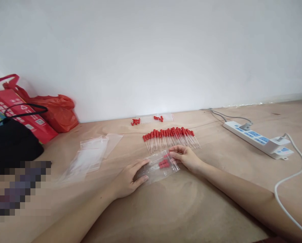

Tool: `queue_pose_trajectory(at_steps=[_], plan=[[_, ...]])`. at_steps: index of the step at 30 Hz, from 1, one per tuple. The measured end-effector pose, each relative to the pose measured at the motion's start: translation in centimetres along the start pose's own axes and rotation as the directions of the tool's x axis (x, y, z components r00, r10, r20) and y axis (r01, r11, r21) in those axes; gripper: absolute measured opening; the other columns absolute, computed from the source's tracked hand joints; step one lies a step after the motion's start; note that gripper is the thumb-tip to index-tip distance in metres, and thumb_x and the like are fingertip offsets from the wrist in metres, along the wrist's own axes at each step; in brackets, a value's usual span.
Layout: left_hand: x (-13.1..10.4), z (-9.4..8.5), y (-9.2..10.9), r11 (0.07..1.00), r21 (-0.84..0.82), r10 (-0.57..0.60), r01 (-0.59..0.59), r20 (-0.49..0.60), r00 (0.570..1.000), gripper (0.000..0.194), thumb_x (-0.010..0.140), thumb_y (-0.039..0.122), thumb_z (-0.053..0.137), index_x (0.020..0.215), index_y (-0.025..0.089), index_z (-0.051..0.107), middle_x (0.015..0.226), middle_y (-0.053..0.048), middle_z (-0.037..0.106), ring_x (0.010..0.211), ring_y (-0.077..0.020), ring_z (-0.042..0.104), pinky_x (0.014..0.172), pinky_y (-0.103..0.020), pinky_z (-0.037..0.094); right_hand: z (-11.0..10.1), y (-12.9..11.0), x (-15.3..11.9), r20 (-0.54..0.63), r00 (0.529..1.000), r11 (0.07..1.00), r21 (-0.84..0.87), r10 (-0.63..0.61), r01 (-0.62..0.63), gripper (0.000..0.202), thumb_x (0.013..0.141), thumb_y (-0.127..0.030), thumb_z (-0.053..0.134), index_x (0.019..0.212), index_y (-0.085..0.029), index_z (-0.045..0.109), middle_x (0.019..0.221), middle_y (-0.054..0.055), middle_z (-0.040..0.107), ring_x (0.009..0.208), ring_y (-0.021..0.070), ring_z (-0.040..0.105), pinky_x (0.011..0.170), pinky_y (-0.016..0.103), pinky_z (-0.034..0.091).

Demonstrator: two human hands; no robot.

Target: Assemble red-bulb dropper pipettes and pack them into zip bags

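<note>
A clear zip bag (152, 170) lies slanted on the wooden table, with several red-bulbed droppers (164, 164) inside it. My left hand (128, 178) grips the bag's left end, thumb on the near edge and fingers on the far edge. At the bag's right-hand mouth, my right hand (185, 158) pinches a dropper by its red bulb (167, 155); its tip points into the bag. Just beyond, a row of red-bulbed droppers (168, 133) is laid side by side, bulbs away from me and thin clear tubes towards me.
Flat clear bags (90, 153) lie left of my left hand. Loose red bulbs (135, 122) and another clear bag (148, 118) sit near the wall. A white power strip (257, 138) with a trailing cable (290, 175) is at right. Red bags (57, 113) and a black bag (14, 145) stand left.
</note>
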State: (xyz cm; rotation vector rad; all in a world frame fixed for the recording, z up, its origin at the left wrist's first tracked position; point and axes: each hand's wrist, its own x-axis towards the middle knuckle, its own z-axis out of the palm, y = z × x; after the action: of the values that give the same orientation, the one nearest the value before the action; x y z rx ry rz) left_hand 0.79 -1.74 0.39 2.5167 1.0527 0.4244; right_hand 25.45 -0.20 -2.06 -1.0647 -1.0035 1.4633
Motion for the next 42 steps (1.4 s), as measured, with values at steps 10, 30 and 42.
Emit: queue_pose_trajectory(at_steps=[10, 30, 42], plan=[[0.1, 0.2, -0.3, 0.999, 0.035, 0.028, -0.027, -0.016, 0.999, 0.041, 0.082, 0.032, 0.045, 0.121, 0.018, 0.043, 0.123, -0.008, 0.049, 0.112, -0.0204, 0.045, 0.095, -0.036, 0.037, 1.0, 1.1, 0.4, 0.212, 0.977, 0.963, -0.258, -0.018, 0.073, 0.028, 0.066, -0.043, 0.059, 0.070, -0.016, 0.063, 0.054, 0.000, 0.061, 0.045, 0.0106, 0.055, 0.041, 0.021, 0.042], [0.1, 0.3, -0.5, 0.999, 0.020, 0.025, -0.025, -0.010, 1.000, 0.037, 0.082, 0.032, 0.046, 0.117, 0.021, 0.049, 0.124, -0.007, 0.048, 0.113, -0.0208, 0.045, 0.095, -0.038, 0.038, -2.0, -4.4, 10.8, -0.280, 0.851, 0.321, -0.937, -0.445, -0.140, 0.021, 0.071, -0.035, 0.056, 0.081, -0.019, 0.067, 0.103, 0.011, 0.054, 0.090, 0.0234, 0.056, 0.073, 0.031, 0.041], [0.1, 0.3, -0.6, 0.999, -0.001, 0.034, -0.034, -0.026, 0.999, 0.037, 0.081, 0.030, 0.047, 0.117, 0.022, 0.050, 0.124, -0.007, 0.049, 0.112, -0.0210, 0.046, 0.095, -0.039, 0.038, -4.7, -5.0, 5.3, -0.263, 0.875, 0.887, -0.346, -0.405, 0.306, 0.030, 0.074, -0.048, 0.051, 0.072, -0.019, 0.042, 0.057, -0.003, 0.056, 0.043, 0.0075, 0.049, 0.042, 0.020, 0.039]])
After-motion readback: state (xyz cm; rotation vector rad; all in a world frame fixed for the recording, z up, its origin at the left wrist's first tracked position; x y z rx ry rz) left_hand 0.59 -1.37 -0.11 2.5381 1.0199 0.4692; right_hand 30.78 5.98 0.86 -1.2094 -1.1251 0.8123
